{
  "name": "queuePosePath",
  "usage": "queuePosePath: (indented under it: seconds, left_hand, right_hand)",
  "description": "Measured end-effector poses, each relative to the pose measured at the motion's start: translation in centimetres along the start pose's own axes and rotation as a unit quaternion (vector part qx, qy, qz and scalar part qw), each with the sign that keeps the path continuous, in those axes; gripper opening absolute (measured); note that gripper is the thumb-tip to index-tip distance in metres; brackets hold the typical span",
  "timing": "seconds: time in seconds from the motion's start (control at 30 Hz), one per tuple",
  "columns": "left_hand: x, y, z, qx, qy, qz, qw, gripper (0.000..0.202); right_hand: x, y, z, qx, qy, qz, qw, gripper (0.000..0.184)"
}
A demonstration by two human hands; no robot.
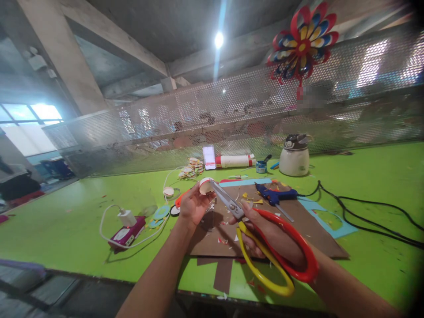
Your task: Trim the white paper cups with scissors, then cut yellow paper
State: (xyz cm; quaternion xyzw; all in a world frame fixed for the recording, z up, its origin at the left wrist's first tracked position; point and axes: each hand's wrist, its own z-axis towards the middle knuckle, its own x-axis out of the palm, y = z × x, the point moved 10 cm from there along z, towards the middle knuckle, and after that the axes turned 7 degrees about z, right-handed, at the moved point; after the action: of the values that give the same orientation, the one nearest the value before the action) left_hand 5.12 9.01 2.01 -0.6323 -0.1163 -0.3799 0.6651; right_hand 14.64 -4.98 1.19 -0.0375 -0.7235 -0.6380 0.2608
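Note:
My right hand (271, 238) is closed through the red and yellow loop handles of a large pair of scissors (265, 238). The grey blades point up and left and meet a small round white paper piece (206, 185) with a red edge. My left hand (194, 205) pinches that piece from below, fingers closed on it. Both hands hover over a brown cardboard sheet (308, 234) strewn with small paper scraps on the green table (66, 221).
A blue glue gun (274, 194) lies on the cardboard, its black cable (364, 216) running right. A power bank with white charger (127, 229) sits left. Paper discs (161, 213), a phone (209, 157), a roll (234, 160), a white pot (294, 157) and a mesh fence (232, 115) stand behind.

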Motion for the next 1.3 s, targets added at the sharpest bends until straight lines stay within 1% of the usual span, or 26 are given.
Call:
queuePosePath:
  seconds: [0.33,0.57,0.83,0.97,1.2,1.3]
  left_hand:
    - [0.01,0.09,0.05,-0.002,0.003,0.005,1.000,0.022]
    - [-0.22,0.13,0.03,-0.002,-0.008,0.007,1.000,0.022]
    - [-0.22,-0.22,-0.04,0.011,-0.011,0.014,1.000,0.022]
    - [-0.04,-0.16,-0.04,0.007,-0.003,0.017,1.000,0.023]
    - [-0.29,-0.18,-0.03,0.012,-0.010,0.015,1.000,0.022]
    - [-0.37,-0.12,0.02,0.010,-0.011,0.015,1.000,0.022]
  right_hand:
    - [-0.04,0.24,-0.17,-0.021,-0.001,-0.012,1.000,0.050]
    - [-0.23,-0.05,-0.30,-0.003,-0.024,-0.005,1.000,0.050]
    - [-0.27,0.19,-0.30,-0.020,-0.020,-0.017,0.999,0.048]
    - [-0.01,0.35,-0.37,-0.031,-0.002,-0.037,0.999,0.048]
    - [-0.42,0.16,-0.31,-0.025,-0.024,-0.020,0.999,0.049]
    - [-0.37,0.39,-0.28,-0.025,-0.027,-0.030,0.999,0.050]
